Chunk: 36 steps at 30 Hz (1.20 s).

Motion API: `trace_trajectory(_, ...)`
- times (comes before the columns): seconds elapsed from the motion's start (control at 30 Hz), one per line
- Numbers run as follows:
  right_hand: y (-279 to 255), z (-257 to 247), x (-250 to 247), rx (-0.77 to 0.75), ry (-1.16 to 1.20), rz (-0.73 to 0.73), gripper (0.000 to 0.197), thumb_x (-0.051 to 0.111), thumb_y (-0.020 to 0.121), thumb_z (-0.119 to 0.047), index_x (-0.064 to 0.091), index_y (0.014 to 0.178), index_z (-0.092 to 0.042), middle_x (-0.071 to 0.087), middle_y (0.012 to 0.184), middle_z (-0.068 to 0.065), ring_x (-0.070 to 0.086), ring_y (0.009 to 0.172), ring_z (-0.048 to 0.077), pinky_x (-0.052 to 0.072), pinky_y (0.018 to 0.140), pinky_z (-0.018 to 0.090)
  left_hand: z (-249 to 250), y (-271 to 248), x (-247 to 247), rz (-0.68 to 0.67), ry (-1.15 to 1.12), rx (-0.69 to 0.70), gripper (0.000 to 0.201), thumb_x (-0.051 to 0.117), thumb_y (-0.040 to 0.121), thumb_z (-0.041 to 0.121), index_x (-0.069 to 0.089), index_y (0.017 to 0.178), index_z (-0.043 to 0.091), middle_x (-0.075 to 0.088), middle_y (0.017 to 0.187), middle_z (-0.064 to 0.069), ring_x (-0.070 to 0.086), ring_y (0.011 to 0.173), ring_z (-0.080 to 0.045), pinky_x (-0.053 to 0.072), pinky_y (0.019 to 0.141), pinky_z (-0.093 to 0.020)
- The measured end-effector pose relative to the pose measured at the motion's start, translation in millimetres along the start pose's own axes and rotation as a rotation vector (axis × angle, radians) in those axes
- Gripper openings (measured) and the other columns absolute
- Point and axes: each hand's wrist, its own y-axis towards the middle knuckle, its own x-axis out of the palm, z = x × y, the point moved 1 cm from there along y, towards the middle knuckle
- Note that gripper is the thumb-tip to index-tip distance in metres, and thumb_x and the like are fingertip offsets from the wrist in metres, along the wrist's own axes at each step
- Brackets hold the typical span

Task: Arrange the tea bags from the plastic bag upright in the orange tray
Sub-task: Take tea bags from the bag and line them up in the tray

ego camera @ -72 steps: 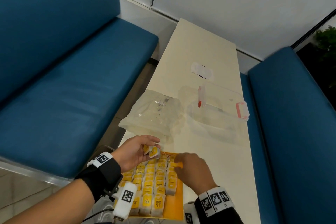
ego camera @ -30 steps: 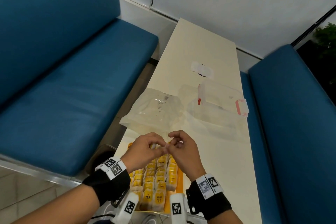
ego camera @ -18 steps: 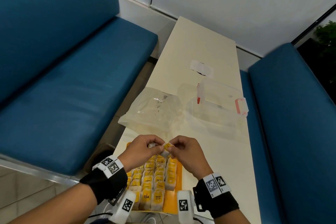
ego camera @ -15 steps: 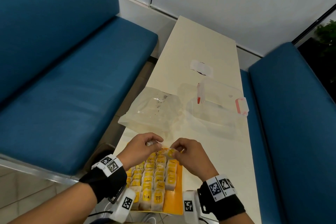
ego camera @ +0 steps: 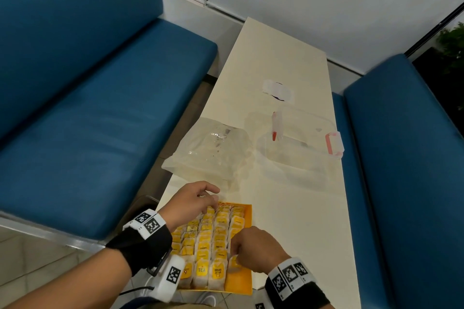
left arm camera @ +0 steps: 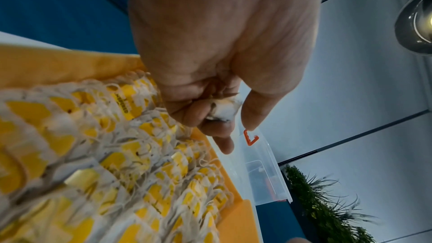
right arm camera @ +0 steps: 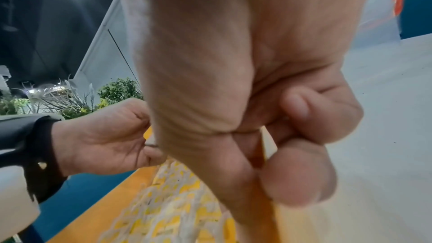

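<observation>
Tea bags (ego camera: 213,241) are standing upright in packed rows inside the orange tray (ego camera: 239,281), which is sitting at the near end of the tabletop (ego camera: 296,221). The plastic bag (ego camera: 211,150) is lying beyond the tray and looking close to empty, with a clear lidded box (ego camera: 298,148) beside it.

The left hand (ego camera: 190,202) is hovering over the far left corner of the tray; the left wrist view is showing its fingers (left arm camera: 198,115) curling round a small whitish bundle, probably one more tea bag. The right hand (ego camera: 253,249) is working over the rightmost row, and its fingers (right arm camera: 301,178) are pinching something thin and pale, likely a tag or a bag's edge, though blur is keeping me from saying which.

The task is looking nearly finished, with a strip of bare orange remaining along the right side.

The risks are lying in the crowding. Strings are looping loosely across the rows, so a finger lifting away could be snagging one and dragging a seated bag out or tipping it. Pushing a new bag into a tight row could be knocking its neighbours over. The tray is also sitting close to the near edge, so a firm shove may be sliding it off.
</observation>
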Motion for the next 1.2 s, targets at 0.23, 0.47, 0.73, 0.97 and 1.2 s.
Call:
trace_trajectory(0.23,7,5,16,0.038,-0.065,0.192,0.019,0.055,0.092,-0.026,0.068,0.106,-0.024,0.062,0.115,0.004,0.063,0.100,0.029,0.045,0.077,0.033,0,0,0,-0.006,0.029,-0.020,0.015,0.064,0.099,0.025,0.068,0.112,0.030,0.079,0.089,0.006,0.064,0.069,-0.007,0.056,0.085,-0.033)
trace_trajectory(0.47,9,5,23,0.040,-0.063,0.270,0.020,0.052,0.093,-0.031,0.064,0.107,-0.023,0.054,0.120,0.000,0.064,0.094,0.031,0.048,0.074,0.036,5,2,2,-0.008,-0.169,-0.129,0.031,0.045,0.107,0.035,0.069,0.112,0.016,0.077,0.092,-0.014,0.060,0.068,-0.014,0.043,0.057,-0.027)
trace_trajectory(0.73,1,-7,-15,0.002,-0.042,0.561,0.034,0.056,0.092,-0.045,0.060,0.122,-0.029,0.050,0.123,-0.005,0.050,0.115,0.022,0.043,0.090,0.040,6,-1,4,-0.099,-0.481,-0.266,0.059,0.029,0.108,0.053,0.063,0.121,0.006,0.072,0.091,-0.021,0.061,0.072,-0.023,0.042,0.058,-0.031)
trace_trajectory(0.97,8,-44,-44,-0.261,0.397,0.571,0.030,0.062,0.093,-0.030,0.062,0.123,-0.031,0.057,0.109,-0.009,0.054,0.105,0.012,0.047,0.089,0.029,6,2,11,-0.106,-0.409,-0.250,0.064,0.032,0.102,0.065,0.068,0.098,0.012,0.060,0.068,-0.005,0.055,0.059,-0.015,0.044,0.062,-0.031)
trace_trajectory(1.2,16,-56,-43,-0.276,0.338,0.472,0.032,0.063,0.086,-0.012,0.063,0.114,-0.027,0.056,0.101,-0.015,0.051,0.097,0.008,0.036,0.075,0.012,1,4,9,-0.146,-0.409,-0.258,0.071,0.030,0.100,0.069,0.069,0.103,0.009,0.059,0.076,-0.004,0.049,0.058,-0.013,0.041,0.056,-0.029)
